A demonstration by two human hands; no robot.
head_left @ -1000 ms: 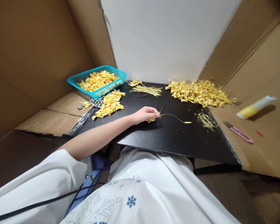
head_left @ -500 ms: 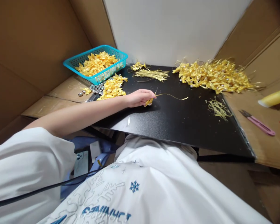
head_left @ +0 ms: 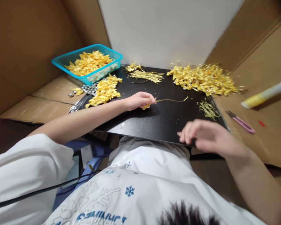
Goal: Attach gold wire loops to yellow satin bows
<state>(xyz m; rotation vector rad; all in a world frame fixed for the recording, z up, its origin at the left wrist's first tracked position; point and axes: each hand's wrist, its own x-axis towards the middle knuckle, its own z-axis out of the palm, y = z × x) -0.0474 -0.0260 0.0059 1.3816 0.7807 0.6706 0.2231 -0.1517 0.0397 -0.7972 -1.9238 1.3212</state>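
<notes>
My left hand (head_left: pixel 140 100) pinches a yellow ribbon flower (head_left: pixel 146 107) just above the black table (head_left: pixel 140 123). A thin gold cord (head_left: pixel 172 100) runs out to the right from its fingertips, and a short end sticks up. The fingers hide much of the flower. At the table's front right, my right hand (head_left: pixel 202 136) is raised and somewhat blurred. Its fingers are loosely bent with the thumb apart, and nothing shows in them.
A teal basket (head_left: pixel 86 76) of yellow flowers stands back left, beside loose flowers (head_left: pixel 105 90) and silver beads (head_left: pixel 90 89). Behind lie gold cords (head_left: pixel 147 76). At right are finished flowers (head_left: pixel 203 79), cord scraps (head_left: pixel 208 110), pink-handled snips (head_left: pixel 241 122) and a yellow-white roll (head_left: pixel 264 95).
My right hand has come into view from the lower right. My left hand still grips the flower in nearly the same spot. The camera view has shifted slightly to the right.
</notes>
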